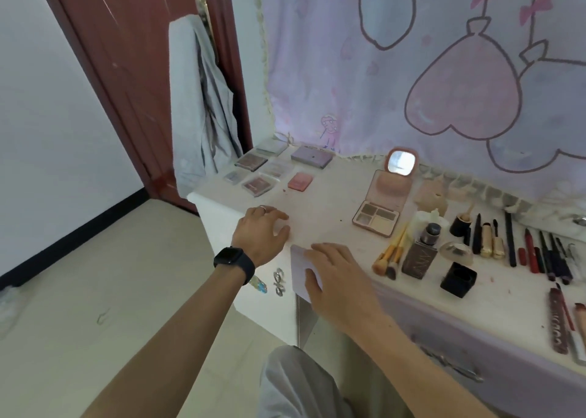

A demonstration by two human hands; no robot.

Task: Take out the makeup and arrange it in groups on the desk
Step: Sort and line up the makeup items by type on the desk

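On the white desk [320, 214], my right hand [333, 271] lies over a flat pale lilac palette [298, 263] that overhangs the front edge, fingers wrapped on it. My left hand [263, 232], with a black watch and a ring, is curled on the desk top just left of it; something small and pale sits under its fingertips, unclear what. Several small eyeshadow palettes [253, 171] are grouped at the back left, with a pink blush [300, 181] and a larger lilac palette [312, 157] beside them.
An open mirrored compact [380, 206] stands mid-desk. To its right lie brushes [391, 256], a foundation bottle [420, 257], a black cube [458, 279], lipsticks [491, 243] and several pencils [539, 254]. A grey garment [203, 116] hangs on the door at the left.
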